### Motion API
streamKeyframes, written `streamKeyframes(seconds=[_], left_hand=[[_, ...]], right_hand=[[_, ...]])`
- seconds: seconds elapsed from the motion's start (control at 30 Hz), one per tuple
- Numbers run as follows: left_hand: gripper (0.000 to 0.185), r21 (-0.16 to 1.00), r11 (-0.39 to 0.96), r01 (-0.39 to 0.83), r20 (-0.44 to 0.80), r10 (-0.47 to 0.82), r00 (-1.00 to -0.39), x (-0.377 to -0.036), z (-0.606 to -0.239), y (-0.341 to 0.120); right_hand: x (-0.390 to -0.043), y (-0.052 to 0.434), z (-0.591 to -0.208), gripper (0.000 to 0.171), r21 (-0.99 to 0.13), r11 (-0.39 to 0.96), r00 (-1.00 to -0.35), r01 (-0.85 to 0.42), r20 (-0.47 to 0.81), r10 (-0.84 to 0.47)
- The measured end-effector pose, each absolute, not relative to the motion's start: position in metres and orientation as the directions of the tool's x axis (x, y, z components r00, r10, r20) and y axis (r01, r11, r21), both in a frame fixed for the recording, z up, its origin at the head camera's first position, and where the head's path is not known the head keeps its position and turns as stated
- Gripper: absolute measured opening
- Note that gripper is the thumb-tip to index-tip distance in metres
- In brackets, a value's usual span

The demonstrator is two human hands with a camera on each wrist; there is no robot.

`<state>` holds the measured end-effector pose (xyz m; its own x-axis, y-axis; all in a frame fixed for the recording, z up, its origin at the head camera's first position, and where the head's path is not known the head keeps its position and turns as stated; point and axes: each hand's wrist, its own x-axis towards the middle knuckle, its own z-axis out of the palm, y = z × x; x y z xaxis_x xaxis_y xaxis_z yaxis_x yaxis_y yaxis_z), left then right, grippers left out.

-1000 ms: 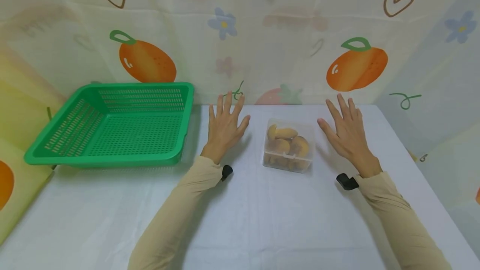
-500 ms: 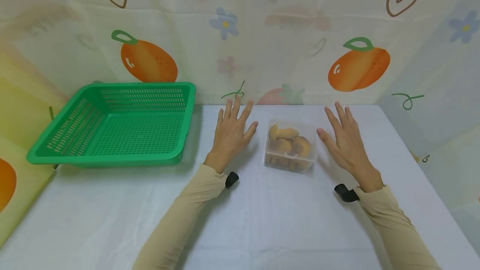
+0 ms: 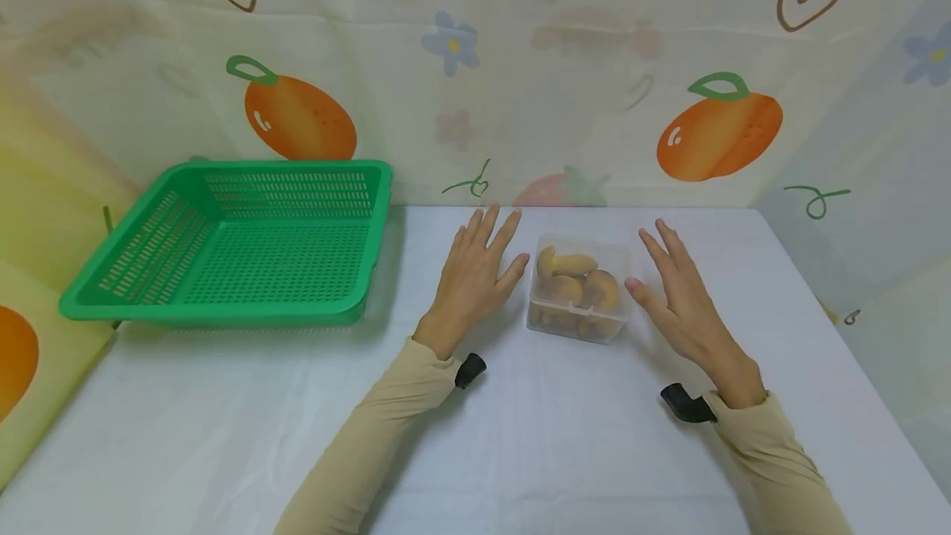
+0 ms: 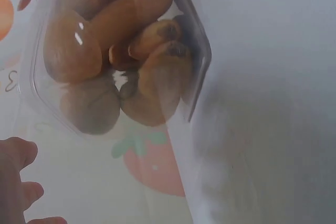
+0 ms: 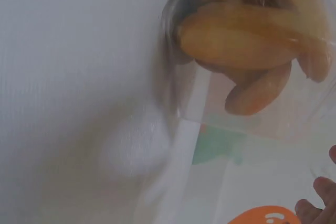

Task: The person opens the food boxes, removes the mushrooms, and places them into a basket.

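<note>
Dimly, the clear box (image 3: pixel 580 310) just right of the head view's centre shows its lower mushrooms (image 3: pixel 562 323), flanked by the left hand (image 3: pixel 473 283) and right hand (image 3: pixel 685 316), fingers loosely extended, with both sleeves (image 3: pixel 375 428) cut off at the bottom edge.

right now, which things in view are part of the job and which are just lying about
Likely in the job:
box, flanked by left grip and right grip
mushrooms, inside the box

Apparently just about:
basket, untouched, left of the left grip, though it may yet be used
backdrop, hanging behind
</note>
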<state>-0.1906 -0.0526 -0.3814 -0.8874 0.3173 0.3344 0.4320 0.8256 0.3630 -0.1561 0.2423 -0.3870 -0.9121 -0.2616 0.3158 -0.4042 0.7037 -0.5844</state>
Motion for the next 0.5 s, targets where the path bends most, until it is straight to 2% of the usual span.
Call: streamKeyframes(seconds=[0.33,0.5], left_hand=[[0.058,0.42,0.777,0.469,0.323,0.355,-0.877,-0.181,-0.39,-0.045],[0.057,0.404,0.752,0.521,0.352,0.398,-0.847,-0.178,-0.391,-0.039]], right_hand=[[-0.152,0.235,-0.395,0.074,-0.689,0.609,-0.918,-0.394,0.253,-0.307],[-0.151,0.231,-0.396,0.09,-0.739,0.574,-0.93,-0.352,0.204,-0.306]])
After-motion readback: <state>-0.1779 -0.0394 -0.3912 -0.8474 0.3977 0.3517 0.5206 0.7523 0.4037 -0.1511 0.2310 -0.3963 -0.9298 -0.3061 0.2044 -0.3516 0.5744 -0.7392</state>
